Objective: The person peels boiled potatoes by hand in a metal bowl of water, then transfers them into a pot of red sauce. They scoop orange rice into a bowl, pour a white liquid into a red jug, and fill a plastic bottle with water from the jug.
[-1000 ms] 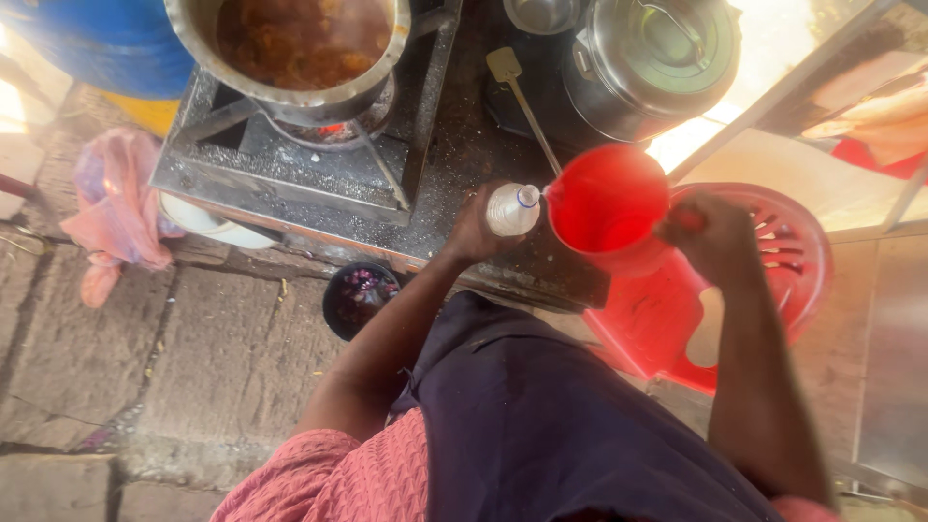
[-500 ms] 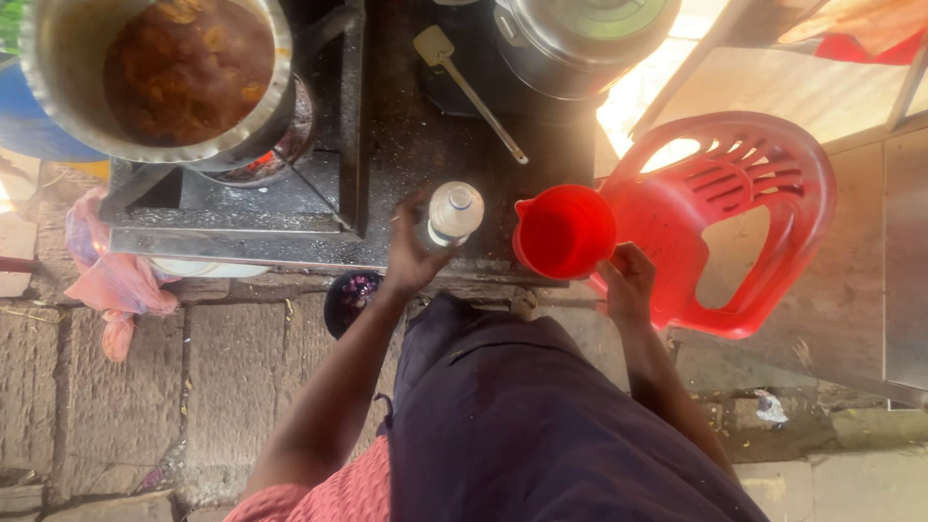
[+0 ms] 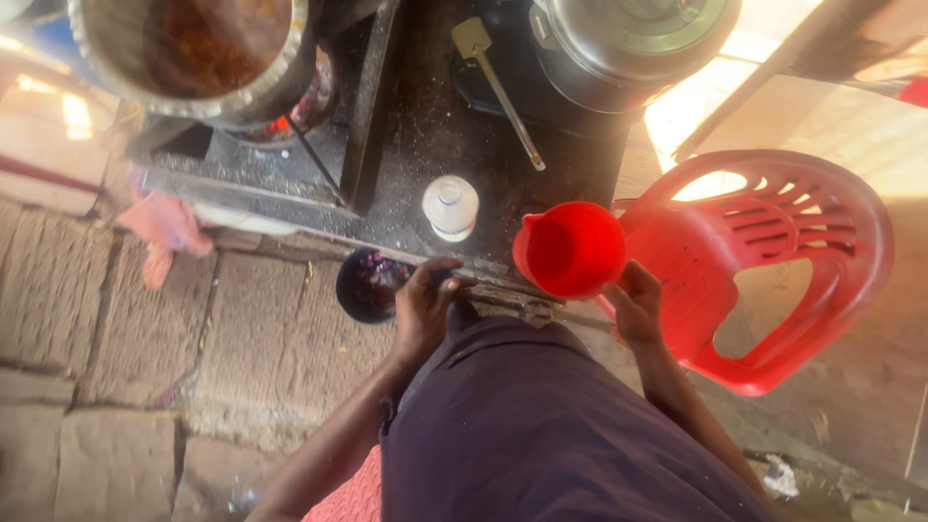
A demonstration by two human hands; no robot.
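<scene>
The right hand [image 3: 636, 307] held a red plastic jug [image 3: 570, 248] by its handle, above the edge of the dark stove table [image 3: 435, 135]. The left hand [image 3: 425, 304] was empty with loosely curled fingers, just below a small white bottle [image 3: 450, 207] standing on that table.

pots 2 [image 3: 193, 58] [image 3: 628, 43] | red jug 1 [image 3: 570, 248] | bottle 1 [image 3: 450, 207] | chair 1 [image 3: 831, 242] | ladle 1 [image 3: 503, 87]

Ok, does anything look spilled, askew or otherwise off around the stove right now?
Pale specks or crumbs are scattered over the dark stove table around the small white bottle, which stands upright. The right hand holds the red jug level. Nothing is tipped.
</scene>
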